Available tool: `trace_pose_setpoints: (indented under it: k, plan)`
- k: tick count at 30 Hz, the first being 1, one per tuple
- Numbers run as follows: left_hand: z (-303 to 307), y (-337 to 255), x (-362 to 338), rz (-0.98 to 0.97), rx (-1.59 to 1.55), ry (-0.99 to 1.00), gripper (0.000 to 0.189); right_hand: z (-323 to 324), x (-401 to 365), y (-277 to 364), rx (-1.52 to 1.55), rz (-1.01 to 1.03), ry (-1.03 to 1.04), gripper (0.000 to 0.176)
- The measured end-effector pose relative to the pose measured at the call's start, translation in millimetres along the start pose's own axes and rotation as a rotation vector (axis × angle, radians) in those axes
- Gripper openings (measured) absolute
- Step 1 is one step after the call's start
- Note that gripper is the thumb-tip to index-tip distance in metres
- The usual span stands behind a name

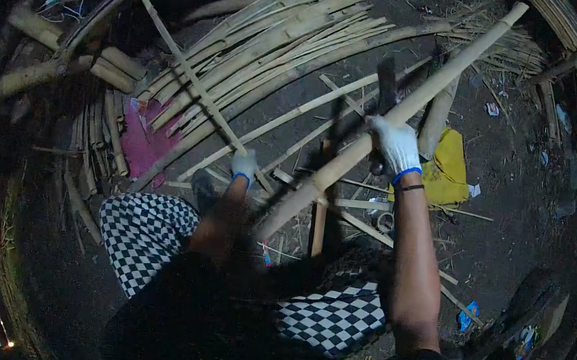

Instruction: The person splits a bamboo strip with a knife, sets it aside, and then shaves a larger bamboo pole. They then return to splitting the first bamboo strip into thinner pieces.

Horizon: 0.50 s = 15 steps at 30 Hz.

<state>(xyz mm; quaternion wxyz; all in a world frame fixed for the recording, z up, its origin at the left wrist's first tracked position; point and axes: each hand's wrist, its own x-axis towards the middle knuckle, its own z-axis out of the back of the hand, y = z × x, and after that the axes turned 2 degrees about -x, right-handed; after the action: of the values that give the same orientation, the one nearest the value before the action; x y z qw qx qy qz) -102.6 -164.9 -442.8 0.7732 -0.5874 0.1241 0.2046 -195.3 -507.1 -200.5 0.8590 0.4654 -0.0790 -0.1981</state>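
My right hand (397, 148), in a white glove with a blue cuff, is closed round the handle of a dark, broad-bladed knife (387, 81). Its blade points away from me. A long, thick bamboo pole (458, 64) slants from the far right down toward my lap and overlaps this hand; I cannot tell whether the fingers grip it too. My left hand (244, 166), gloved the same way, is closed on a thin bamboo strip (184, 65) that reaches to the far left. Between my knees stands an upright wooden piece (317, 229).
Split bamboo strips (276, 36) lie heaped at the far left, beside a pink sheet (144, 135). A yellow sack (447, 171) lies right of my right hand, near a thick log (438, 112). Loose strips cross the ground, and a blue wrapper (469, 316) lies at right.
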Motion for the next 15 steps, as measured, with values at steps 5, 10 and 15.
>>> trace_pose_setpoints:
  k: [5,10,15]
  plan:
    - [-8,9,-14,-0.364,-0.569,-0.257,0.023,6,-1,28,0.151,-0.244,0.063,0.043]
    - [13,-47,-80,-0.431,0.019,-0.285,0.024,20,-1,30,0.110,-0.266,0.033,0.043]
    - [-8,-68,-56,-0.562,0.649,-0.066,0.030,24,8,-16,0.085,-0.095,-0.010,0.041]
